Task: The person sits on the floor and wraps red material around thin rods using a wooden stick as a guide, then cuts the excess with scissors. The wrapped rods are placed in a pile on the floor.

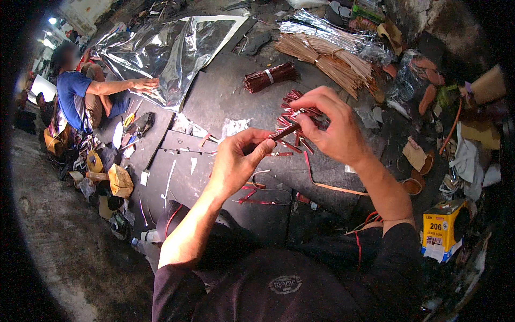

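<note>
Left hand pinches dark strip; right hand, fingers curled, grips its other end.

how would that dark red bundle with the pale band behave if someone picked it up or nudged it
The dark red bundle would probably lift as one piece, since the pale band wraps its middle. It may feel fairly stiff, as its strips lie straight. Its roundish outline suggests it might roll slightly.

Slim dark-brown strip, right end higher, near scattered dark-red strips
</note>
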